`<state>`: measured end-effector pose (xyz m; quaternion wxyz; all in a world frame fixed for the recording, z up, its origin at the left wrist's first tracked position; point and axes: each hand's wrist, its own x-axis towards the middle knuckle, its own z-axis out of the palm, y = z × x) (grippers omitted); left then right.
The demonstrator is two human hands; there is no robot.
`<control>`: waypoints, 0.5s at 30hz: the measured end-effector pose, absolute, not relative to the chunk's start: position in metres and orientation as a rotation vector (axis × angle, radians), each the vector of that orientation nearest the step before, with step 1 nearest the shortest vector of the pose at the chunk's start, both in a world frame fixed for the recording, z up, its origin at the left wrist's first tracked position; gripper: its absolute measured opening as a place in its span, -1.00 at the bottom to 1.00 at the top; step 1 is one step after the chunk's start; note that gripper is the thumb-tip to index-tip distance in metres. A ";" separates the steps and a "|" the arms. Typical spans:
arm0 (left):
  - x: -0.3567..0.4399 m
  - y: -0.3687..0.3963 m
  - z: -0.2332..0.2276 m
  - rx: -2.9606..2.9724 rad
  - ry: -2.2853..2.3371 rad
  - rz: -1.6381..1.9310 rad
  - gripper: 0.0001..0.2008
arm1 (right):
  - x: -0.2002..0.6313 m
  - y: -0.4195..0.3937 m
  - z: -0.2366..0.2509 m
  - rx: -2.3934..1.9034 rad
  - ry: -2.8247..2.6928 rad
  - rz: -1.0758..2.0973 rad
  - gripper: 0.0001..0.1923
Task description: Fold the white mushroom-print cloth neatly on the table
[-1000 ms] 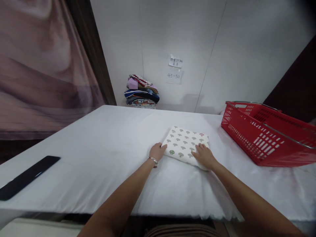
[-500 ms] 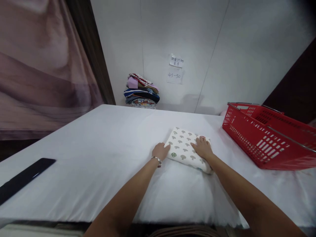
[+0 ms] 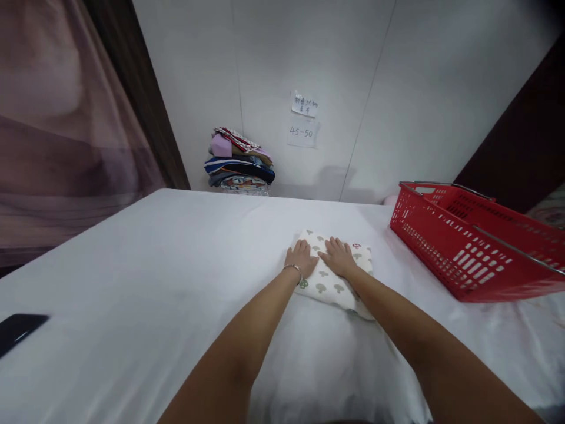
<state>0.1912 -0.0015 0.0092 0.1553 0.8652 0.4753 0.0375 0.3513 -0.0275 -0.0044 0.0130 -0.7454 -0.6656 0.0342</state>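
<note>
A clothes-folding workroom: white-covered table (image 3: 154, 282), stacked folded clothes (image 3: 238, 160), red basket (image 3: 468, 247), handwritten wall notes (image 3: 303, 118).

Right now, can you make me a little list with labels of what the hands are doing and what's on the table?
left hand: flat on the folded mushroom cloth
right hand: flat on the same cloth, beside the left hand
bracelet: on the left wrist
table: white cover
red basket: right of the cloth
stack of clothes: far edge, by the wall
black object: left edge
</note>
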 end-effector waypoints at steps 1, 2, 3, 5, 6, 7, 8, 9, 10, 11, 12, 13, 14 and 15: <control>0.190 0.001 0.007 2.471 1.365 0.096 -0.39 | 0.352 -0.028 -0.007 -2.316 -2.073 0.093 -0.32; 0.189 0.002 0.005 2.474 1.374 0.101 -0.38 | 0.353 -0.028 -0.010 -2.307 -2.075 0.086 -0.32; 0.189 0.002 0.003 2.481 1.383 0.109 -0.37 | 0.354 -0.029 -0.012 -2.299 -2.079 0.086 -0.32; 0.188 0.001 0.003 2.482 1.393 0.104 -0.36 | 0.354 -0.029 -0.014 -2.284 -2.084 0.086 -0.31; 0.188 0.000 0.003 2.478 1.395 0.096 -0.36 | 0.353 -0.028 -0.013 -2.279 -2.081 0.083 -0.32; 0.189 -0.001 0.004 2.474 1.395 0.088 -0.36 | 0.352 -0.028 -0.011 -2.273 -2.075 0.086 -0.32; 0.189 -0.001 0.005 2.470 1.394 0.079 -0.36 | 0.352 -0.027 -0.008 -2.261 -2.072 0.104 -0.34; 0.189 -0.001 0.006 2.466 1.395 0.074 -0.36 | 0.352 -0.027 -0.003 -2.244 -2.073 0.141 -0.37; 0.189 -0.001 0.007 2.464 1.395 0.072 -0.37 | 0.354 -0.028 0.002 -2.230 -2.073 0.193 -0.40; 0.189 0.000 0.007 2.463 1.395 0.070 -0.38 | 0.357 -0.030 0.007 -2.227 -2.058 0.247 -0.42; 0.188 0.001 0.007 2.461 1.395 0.072 -0.38 | 0.363 -0.034 0.012 -2.237 -2.020 0.288 -0.43; 0.188 0.001 0.007 2.461 1.393 0.076 -0.38 | 0.370 -0.039 0.015 -2.256 -1.953 0.305 -0.42; 0.187 0.002 0.006 2.459 1.390 0.084 -0.38 | 0.379 -0.046 0.016 -2.276 -1.859 0.294 -0.40; 0.187 0.003 0.005 2.456 1.385 0.099 -0.39 | 0.388 -0.054 0.016 -2.288 -1.741 0.267 -0.37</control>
